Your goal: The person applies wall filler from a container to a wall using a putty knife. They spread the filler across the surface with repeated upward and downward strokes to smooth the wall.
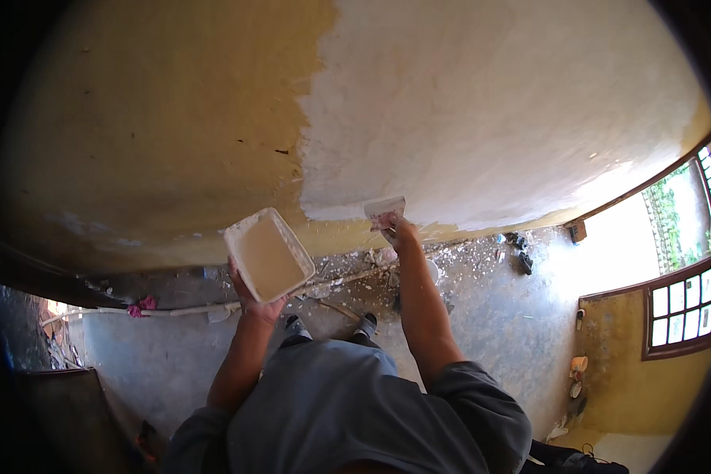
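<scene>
Head view, one frame. Left hand (pixel 254 294): fingers wrapped round the lower left side of a pale tub (pixel 294 242), which is held tilted, near the wall. Inside it, cream-coloured filler (pixel 270 251); depth cannot be read. Right hand (pixel 401 234): fingers closed on a flat scraper (pixel 385 207), at the lower edge of the white coat (pixel 482 110). Whether the blade touches the wall: cannot tell.

Step in hand, judged: spreading filler over the yellow wall (pixel 174 118). Method notes: load the blade lightly, lay its full edge on the wall at a low angle, press evenly, and overlap the ragged edge of the coat so no ridge forms. Keep the tub level enough not to spill, and close under the blade to catch drips. A dark mark (pixel 282 152) lies on the yellow just left of the coat; probably worth scraping or filling before coating.

Surroundings: a long pole (pixel 186 311) lies on the floor (pixel 498 316) along the wall's foot, just ahead of the feet (pixel 365 325); a trip risk for any sidestep. Pink cloth (pixel 141 306) at the pole, towards its left end. Pale flakes litter the floor near the wall; footing may be slippery. Dark items (pixel 523 257) lie further right, below the wall.
</scene>
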{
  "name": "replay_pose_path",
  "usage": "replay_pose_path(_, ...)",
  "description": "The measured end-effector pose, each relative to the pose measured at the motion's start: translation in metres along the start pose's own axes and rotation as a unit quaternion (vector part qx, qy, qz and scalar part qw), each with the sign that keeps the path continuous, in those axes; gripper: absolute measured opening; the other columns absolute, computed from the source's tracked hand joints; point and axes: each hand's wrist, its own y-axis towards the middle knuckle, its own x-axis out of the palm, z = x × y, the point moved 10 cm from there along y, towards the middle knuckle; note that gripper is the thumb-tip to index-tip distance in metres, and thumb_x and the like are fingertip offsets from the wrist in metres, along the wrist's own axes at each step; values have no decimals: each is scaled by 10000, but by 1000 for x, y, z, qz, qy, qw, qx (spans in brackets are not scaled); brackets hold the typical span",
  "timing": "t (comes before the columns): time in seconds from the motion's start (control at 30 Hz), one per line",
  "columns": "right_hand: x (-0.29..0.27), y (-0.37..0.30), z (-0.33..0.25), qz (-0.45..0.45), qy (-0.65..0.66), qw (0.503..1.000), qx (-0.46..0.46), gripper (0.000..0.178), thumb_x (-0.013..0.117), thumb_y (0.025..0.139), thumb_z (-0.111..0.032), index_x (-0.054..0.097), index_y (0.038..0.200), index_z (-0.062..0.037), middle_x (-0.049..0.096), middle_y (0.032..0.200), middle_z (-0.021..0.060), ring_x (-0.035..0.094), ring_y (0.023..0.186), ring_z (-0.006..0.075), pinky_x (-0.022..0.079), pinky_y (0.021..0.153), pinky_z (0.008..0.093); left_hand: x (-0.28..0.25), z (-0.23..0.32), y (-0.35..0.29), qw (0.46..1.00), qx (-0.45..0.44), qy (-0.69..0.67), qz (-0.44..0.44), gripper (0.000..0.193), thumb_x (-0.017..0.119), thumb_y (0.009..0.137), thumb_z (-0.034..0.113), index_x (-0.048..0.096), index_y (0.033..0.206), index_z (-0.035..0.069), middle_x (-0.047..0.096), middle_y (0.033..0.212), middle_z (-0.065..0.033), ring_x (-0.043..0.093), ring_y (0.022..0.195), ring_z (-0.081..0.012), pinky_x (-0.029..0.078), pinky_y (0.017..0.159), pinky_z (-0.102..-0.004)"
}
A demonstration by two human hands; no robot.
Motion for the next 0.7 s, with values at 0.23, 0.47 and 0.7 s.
replay_pose_path(0.23,11,10,-16,-21,35,999,-7,146,577,893,-27,633,1027,-11,662,1045,136,657,904,261,560,827,385,3,-5,-5,1000,-16,22,4,678,477,884,669,500,1381,207,566,1332,-29,561,1195,-290,482,951,-564)
replay_pose_path(0.47,42,-48,-95,-68,76,993,-57,161,547,920,-62,596,1060,-1,648,1062,169,637,962,272,551,862,397,5,-8,3,1000,-6,7,-12,668,480,889,666,504,1371,205,574,1317,-26,574,1175,-292,504,921,-568)
replay_pose_path(0.7,86,-134,-254,-87,157,961,-209,209,575,914,-174,519,899,27,598,862,177,642,832,294,601,793,402,-2,-7,5,999,7,17,29,649,457,915,659,485,1381,209,551,1329,-21,546,1206,-285,473,958,-586)
